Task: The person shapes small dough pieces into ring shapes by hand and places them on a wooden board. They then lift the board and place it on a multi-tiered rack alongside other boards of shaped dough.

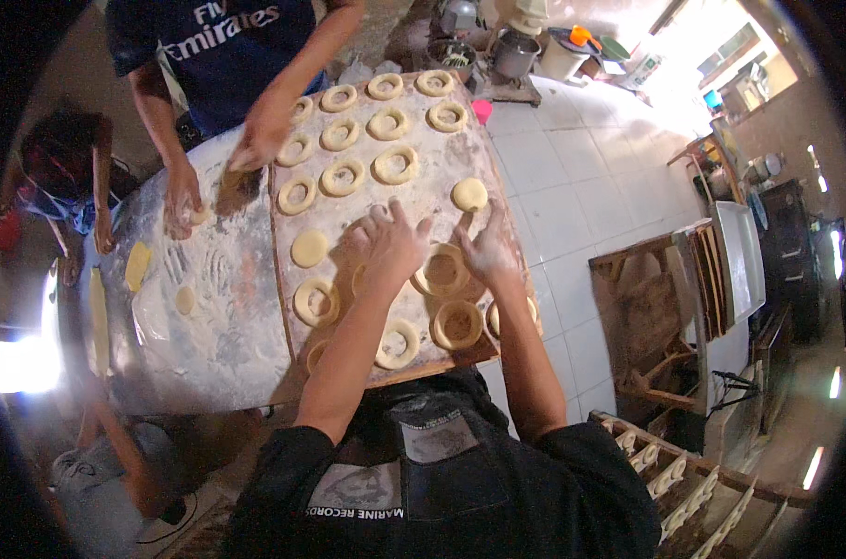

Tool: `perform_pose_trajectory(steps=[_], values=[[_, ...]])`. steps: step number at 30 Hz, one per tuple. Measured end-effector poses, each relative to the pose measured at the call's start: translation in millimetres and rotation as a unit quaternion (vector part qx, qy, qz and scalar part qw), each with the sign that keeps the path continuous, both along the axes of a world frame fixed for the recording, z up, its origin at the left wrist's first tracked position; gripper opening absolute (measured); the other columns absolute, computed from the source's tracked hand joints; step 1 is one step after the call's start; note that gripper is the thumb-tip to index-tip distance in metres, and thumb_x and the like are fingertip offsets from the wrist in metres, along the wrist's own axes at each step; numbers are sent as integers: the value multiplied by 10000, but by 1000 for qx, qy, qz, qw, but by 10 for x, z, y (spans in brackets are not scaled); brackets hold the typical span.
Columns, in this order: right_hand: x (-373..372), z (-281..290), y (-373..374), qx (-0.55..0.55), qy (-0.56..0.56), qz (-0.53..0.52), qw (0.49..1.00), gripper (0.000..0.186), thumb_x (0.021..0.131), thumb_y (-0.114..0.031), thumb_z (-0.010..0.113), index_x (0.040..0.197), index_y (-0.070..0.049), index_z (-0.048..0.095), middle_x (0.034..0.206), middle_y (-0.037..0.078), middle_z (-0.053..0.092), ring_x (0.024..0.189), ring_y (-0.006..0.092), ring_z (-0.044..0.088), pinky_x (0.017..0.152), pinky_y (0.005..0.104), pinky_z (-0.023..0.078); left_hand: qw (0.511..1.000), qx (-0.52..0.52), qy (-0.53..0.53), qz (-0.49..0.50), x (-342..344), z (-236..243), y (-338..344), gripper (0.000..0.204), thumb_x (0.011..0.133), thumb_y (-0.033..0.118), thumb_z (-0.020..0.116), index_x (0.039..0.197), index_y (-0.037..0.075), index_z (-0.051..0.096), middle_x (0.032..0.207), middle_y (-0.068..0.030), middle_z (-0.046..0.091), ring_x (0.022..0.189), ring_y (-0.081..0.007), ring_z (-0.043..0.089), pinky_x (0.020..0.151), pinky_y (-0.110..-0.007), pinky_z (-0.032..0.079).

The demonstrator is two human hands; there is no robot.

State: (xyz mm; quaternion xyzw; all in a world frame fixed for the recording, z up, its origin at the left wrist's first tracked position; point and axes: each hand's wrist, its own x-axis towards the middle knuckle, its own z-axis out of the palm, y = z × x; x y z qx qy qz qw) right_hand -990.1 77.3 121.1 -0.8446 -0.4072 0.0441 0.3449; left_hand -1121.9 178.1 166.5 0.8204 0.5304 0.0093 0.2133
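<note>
Pale dough rings lie in rows on a flour-dusted board (446, 140). My left hand (397, 244) is floury and hovers over the board's middle, fingers spread and holding nothing. It partly hides a piece of dough. Close to its right side is a wide dough ring (458, 270), with my right hand (490, 250) at the ring's far right edge. The right hand's fingers are apart, and its fingertips are just below a round dough disc (469, 195). Another plain disc (309, 248) lies left of my left hand. My left forearm covers part of the near rows.
Left of the board is a floured metal table (227, 326) with flat dough pieces. A person in a dark shirt (227, 47) works there; others are farther left. Racks of shaped dough (670, 480) stand at lower right. Pots (516, 54) sit beyond the board.
</note>
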Motion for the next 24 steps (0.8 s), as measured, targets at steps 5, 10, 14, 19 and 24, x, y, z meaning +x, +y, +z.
perform_pose_trajectory(steps=[5,10,14,19,24], values=[[-144,257,-114,-209,7,63,976,794,817,-429,670,1432,-96,295,1134,317,567,1014,458,592,831,532,482,993,13,49,-107,-210,-7,-154,804,830,511,644,1411,55,325,1340,-266,391,1248,-452,386,1026,-601,266],[44,252,40,-209,122,39,970,740,836,-465,629,1408,-74,366,1200,294,554,1116,447,549,907,525,459,997,41,2,-69,-323,-59,-151,794,835,496,644,1426,74,323,1320,-275,432,1250,-429,404,1037,-606,273],[476,46,361,-187,43,-41,981,664,844,-460,603,1336,-44,444,1217,306,548,1124,427,556,913,487,473,994,82,37,62,-908,-202,384,623,913,410,569,1375,24,409,1307,-254,479,1263,-415,412,1043,-556,305],[539,-154,837,-111,-63,60,990,372,841,-312,608,1010,20,592,948,252,641,945,417,616,852,447,487,995,82,58,-30,-1424,-139,617,525,917,368,570,1283,-2,496,1137,-222,601,1140,-379,526,998,-500,375],[-589,670,1217,-30,162,213,963,373,830,-110,650,1176,-49,525,948,185,659,901,292,643,812,361,505,979,35,-186,-79,-1768,-499,902,381,874,238,651,1158,26,512,1058,-254,621,1035,-417,589,891,-497,449]])
